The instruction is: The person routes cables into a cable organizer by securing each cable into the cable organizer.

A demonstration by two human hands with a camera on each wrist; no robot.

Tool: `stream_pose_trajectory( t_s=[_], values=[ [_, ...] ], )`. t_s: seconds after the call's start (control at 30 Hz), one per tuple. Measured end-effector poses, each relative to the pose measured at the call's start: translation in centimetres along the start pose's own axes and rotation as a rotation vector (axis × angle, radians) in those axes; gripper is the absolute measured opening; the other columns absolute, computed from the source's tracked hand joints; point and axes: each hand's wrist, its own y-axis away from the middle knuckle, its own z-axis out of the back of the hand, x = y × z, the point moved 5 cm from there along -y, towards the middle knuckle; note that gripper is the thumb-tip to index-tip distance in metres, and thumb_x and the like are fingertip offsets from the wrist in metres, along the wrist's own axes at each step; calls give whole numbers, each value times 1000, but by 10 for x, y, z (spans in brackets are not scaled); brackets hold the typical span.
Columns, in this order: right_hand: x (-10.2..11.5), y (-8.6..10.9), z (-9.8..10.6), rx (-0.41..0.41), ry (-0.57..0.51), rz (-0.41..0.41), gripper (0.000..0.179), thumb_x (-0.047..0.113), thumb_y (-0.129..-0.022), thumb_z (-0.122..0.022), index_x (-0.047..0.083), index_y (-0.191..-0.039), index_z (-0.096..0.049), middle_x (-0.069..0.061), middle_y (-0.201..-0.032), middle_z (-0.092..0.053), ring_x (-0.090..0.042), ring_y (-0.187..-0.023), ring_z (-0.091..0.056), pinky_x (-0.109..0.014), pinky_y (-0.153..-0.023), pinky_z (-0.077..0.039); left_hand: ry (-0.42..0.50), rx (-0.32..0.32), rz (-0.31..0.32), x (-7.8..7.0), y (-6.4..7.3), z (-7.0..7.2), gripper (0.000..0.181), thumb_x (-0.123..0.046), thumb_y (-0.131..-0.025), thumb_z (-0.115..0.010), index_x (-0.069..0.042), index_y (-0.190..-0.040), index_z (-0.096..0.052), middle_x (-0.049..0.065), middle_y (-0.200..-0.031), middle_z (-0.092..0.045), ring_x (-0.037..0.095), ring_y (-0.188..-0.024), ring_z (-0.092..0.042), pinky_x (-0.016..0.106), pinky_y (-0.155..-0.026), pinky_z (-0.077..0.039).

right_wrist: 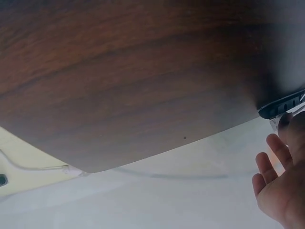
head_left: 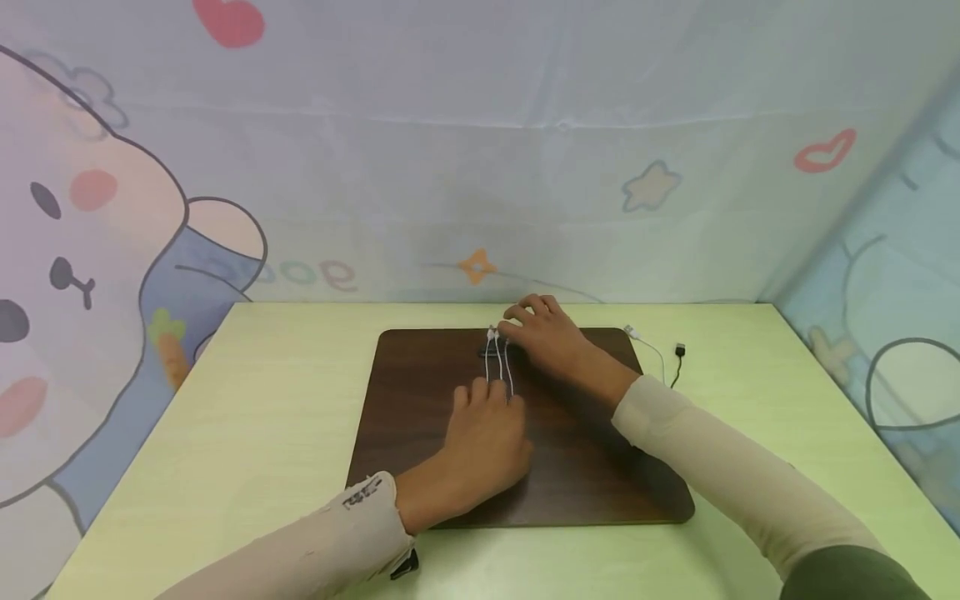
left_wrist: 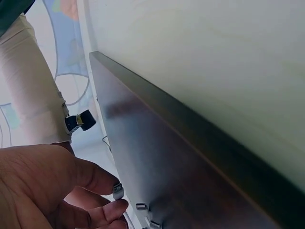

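A black cable holder [head_left: 489, 352] sits at the far edge of the dark wooden board [head_left: 405, 417], with white cables [head_left: 487, 364] running from it toward me. Over the middle of the board, my left hand [head_left: 487, 437] pinches a small USB plug [left_wrist: 117, 192] between thumb and fingers. Two more metal-tipped plugs [left_wrist: 141, 206] show beyond those fingertips. My right hand [head_left: 547, 337] reaches over the far edge, its thumb and a finger around a pale plug [right_wrist: 274, 125] right at the holder [right_wrist: 281, 106]. The other right fingers spread loosely; part of the plug is hidden.
A white cable plug [head_left: 632, 332] lies by the board's far right corner, beside a black USB plug [head_left: 680, 350] on the pale table [head_left: 285, 400]. A printed cloth [head_left: 420, 167] hangs behind the table.
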Motion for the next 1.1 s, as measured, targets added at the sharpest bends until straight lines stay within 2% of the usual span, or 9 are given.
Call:
stream_pose_trajectory(
  t_s=[0.17,0.23,0.3,0.47,0.6,0.77,0.97,1.07,1.1],
  values=[
    [1,-1,2,-6,30,9,26,2,-105,-76,14,-129,-73,-12,-141,-74,-39,-135,-64,-59,-117,-52,23,-47,-16,3,-9,-20,20,-29,-93,-75,-10,-98,-72,11,-104,-61,33,-102,-50,52,-87,-40],
    [2,-1,1,-18,44,18,23,3,-107,-74,14,-127,-74,-11,-139,-75,-38,-134,-65,-58,-116,-53,26,-53,-17,3,-11,-22,20,-29,-92,-76,-11,-97,-72,11,-103,-60,32,-101,-50,52,-87,-40],
    [3,-1,0,-31,76,28,20,5,-108,-72,15,-126,-74,-10,-138,-75,-37,-132,-65,-57,-115,-54,22,-47,-17,2,-11,-22,21,-30,-92,-77,-11,-97,-73,11,-104,-60,32,-101,-50,52,-87,-40],
    [5,-4,-1,-50,149,40,21,7,-109,-71,19,-125,-74,-8,-137,-74,-36,-133,-64,-55,-114,-53,-23,12,2,-4,-4,-2,24,-33,-96,-79,-10,-103,-75,10,-108,-62,30,-106,-51,46,-91,-39],
    [6,-5,-1,-63,194,46,21,8,-107,-74,21,-123,-74,-7,-134,-74,-36,-133,-63,-54,-114,-53,-29,9,6,-4,-2,2,23,-33,-96,-80,-10,-100,-75,10,-107,-62,29,-104,-51,45,-89,-39],
    [6,-6,-3,-57,217,28,16,10,-108,-75,21,-120,-75,-7,-132,-73,-37,-135,-62,-54,-115,-53,-37,9,12,-1,-6,-5,21,-32,-96,-79,-11,-97,-74,9,-106,-61,28,-102,-49,43,-88,-37],
    [6,-6,-3,-51,161,-9,19,5,-108,-72,20,-119,-77,-7,-131,-74,-37,-134,-62,-56,-114,-53,-47,-50,4,9,-15,-31,24,-34,-93,-79,-11,-95,-73,10,-105,-60,30,-99,-47,48,-86,-38],
    [6,-4,-4,-34,144,-5,24,2,-106,-73,19,-123,-75,-8,-132,-74,-38,-134,-62,-56,-115,-53,-51,-54,5,9,-14,-31,23,-33,-93,-78,-11,-96,-73,11,-106,-61,31,-101,-49,48,-86,-39],
    [7,-4,-4,-31,142,-1,25,1,-106,-74,18,-124,-74,-8,-133,-74,-38,-135,-62,-56,-115,-53,-49,-40,9,8,-12,-25,23,-33,-94,-78,-11,-97,-74,11,-107,-61,31,-102,-49,47,-88,-39]
  ],
)
